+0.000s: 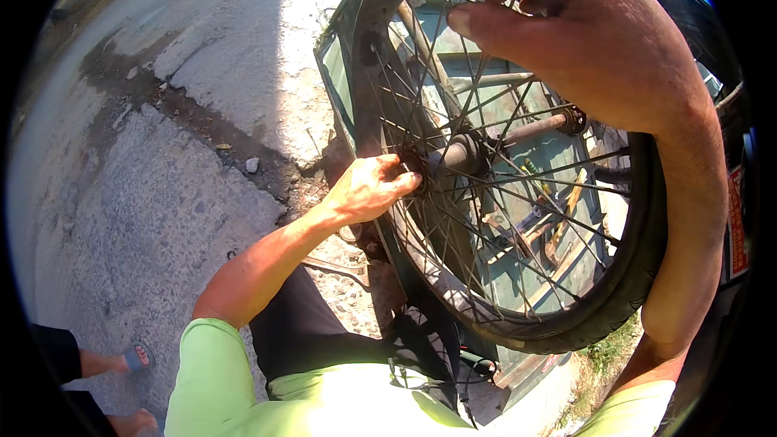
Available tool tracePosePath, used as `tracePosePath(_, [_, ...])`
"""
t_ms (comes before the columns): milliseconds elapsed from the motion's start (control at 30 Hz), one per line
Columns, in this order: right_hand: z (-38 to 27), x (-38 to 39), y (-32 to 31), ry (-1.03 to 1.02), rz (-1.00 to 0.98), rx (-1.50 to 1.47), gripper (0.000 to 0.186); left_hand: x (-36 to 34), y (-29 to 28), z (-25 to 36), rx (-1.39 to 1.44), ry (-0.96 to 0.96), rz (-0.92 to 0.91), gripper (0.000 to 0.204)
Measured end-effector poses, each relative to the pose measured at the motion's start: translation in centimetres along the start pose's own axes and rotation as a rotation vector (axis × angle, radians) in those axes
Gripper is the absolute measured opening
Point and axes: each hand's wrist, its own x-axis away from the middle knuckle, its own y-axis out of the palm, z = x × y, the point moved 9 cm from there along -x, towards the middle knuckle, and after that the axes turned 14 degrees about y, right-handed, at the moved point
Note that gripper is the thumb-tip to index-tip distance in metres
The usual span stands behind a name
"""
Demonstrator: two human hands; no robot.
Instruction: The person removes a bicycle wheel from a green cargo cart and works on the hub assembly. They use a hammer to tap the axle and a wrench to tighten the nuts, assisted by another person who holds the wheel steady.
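Note:
A spoked wheel [368, 101] with a black tyre [647, 235] stands tilted in front of me. A rusty hub [460, 155] sits at its centre, with an axle tube reaching to the right. At the hub's left end my left hand [376, 188] is closed, thumb and fingers pinched together. Whatever small part they hold is hidden by the fingertips. My right arm reaches around the wheel's right side. Up at the top of the wheel, my right hand [558, 4] curls its fingers over the rim, thumb stretched along the inner side.
Behind the spokes lies a green metal surface [477, 73] with hand tools, among them a wooden-handled one [576, 193]. Cracked concrete [194, 194] spreads to the left. A person's sandalled foot [139, 356] is at lower left. Dark machinery stands at the right edge.

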Motion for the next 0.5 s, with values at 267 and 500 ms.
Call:
tracePosePath(267, [0.7, 0.6, -1.5, -0.020, 0.098, -0.008, 0.028, 0.0, 0.2, 6.3, -0.914, 0.746, -0.087, 0.044])
tracePosePath(500, [1.5, 0.1, -2.2, -0.042, 0.157, -0.023, 0.029, -0.1, -1.3, 0.5, -0.322, 0.129, 0.077, 0.053])
